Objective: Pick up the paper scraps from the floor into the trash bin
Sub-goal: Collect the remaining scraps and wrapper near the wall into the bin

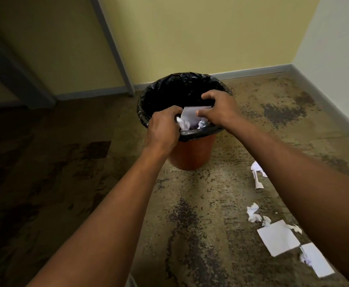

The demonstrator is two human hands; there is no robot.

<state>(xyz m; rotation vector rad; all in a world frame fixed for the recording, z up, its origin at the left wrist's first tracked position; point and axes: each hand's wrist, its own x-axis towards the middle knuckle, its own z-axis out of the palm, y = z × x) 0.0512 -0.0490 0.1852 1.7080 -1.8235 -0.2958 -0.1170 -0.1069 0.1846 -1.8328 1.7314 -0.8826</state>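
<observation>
Handful of scraps over the bin mouth

Left hand (162,129) and right hand (218,109) curl their fingers around crumpled paper scraps (192,119), just above the trash bin (192,154) near rim; an early release risks spilling outside.

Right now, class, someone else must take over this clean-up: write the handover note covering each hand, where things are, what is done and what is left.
Left hand: grips crumpled scraps over the bin.
Right hand: grips the same paper bundle, just above the liner.
Done: this handful is at the bin mouth, not yet dropped.
Left: let go, then collect the floor paper to the right: a torn scrap, crumpled bits, and two flat sheets.
</observation>
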